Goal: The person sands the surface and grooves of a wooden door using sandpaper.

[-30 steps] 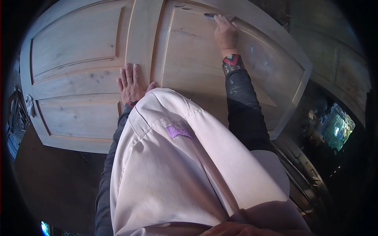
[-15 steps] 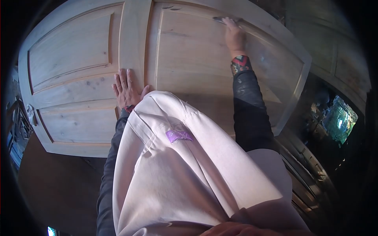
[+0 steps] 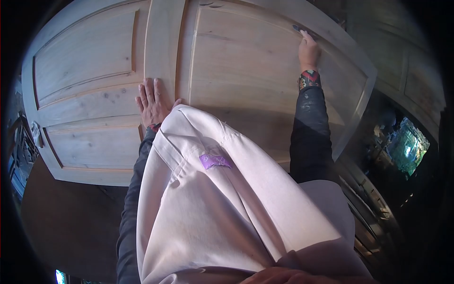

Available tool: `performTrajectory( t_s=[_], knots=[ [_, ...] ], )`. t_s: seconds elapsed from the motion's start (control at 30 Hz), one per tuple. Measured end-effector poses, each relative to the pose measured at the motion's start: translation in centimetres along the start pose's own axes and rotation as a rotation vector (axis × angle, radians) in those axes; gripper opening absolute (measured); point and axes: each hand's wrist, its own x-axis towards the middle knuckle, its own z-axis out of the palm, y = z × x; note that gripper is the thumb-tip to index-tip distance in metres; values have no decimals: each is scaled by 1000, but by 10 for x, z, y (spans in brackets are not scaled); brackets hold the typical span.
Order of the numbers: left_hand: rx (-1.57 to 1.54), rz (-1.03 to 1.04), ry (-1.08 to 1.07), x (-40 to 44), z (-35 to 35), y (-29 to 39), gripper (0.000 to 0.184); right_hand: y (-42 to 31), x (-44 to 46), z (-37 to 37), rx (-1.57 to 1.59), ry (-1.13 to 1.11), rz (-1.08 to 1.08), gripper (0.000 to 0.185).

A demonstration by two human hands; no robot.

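Observation:
A pale wooden panelled door (image 3: 163, 47) lies in front of me. My left hand (image 3: 154, 103) rests flat on its middle rail, fingers stretched out and thumb spread to the side. Up at the far side of the large right panel (image 3: 241, 61), my right hand (image 3: 309, 53) is closed around a small dark piece (image 3: 297, 28). Only its blue-black tip shows past the fingers, so its kind is unclear. That tip is at the moulding along the panel's far edge. Dark marks (image 3: 211, 5) show on the wood further left.
Pale cloth (image 3: 227, 203) with a purple label covers my front and reaches the door's near edge. A crumpled white wrapping (image 3: 37, 135) sits on the door's left edge. Another panelled piece (image 3: 397, 57) stands at the right, above stacked wooden strips (image 3: 364, 208).
My right hand has moved right and slightly nearer along the far moulding, carrying the dark piece. My left hand stays flat on the rail.

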Motion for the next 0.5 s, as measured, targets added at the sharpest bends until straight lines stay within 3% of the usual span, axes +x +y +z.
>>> performTrajectory(
  t_s=[0.1,0.17,0.27,0.33,0.37,0.4,0.5],
  knots=[
    [6,28,23,-1,3,-3,100,-34,3,9,-172,-119,136,22],
    [1,41,39,0,3,-1,100,-107,10,38,-64,-89,-177,22],
    [9,46,31,-2,2,-3,99,-109,13,31,210,-157,-234,23],
    [8,19,2,2,-8,4,99,-39,13,21,183,-98,-246,22],
    [9,5,-15,1,-12,4,99,7,3,15,95,-93,-132,23],
    [13,-3,-27,2,-14,4,99,9,6,4,9,-80,-22,23],
    [18,-7,-59,2,-17,6,99,-33,7,12,-199,-42,-13,24]
  ],
)
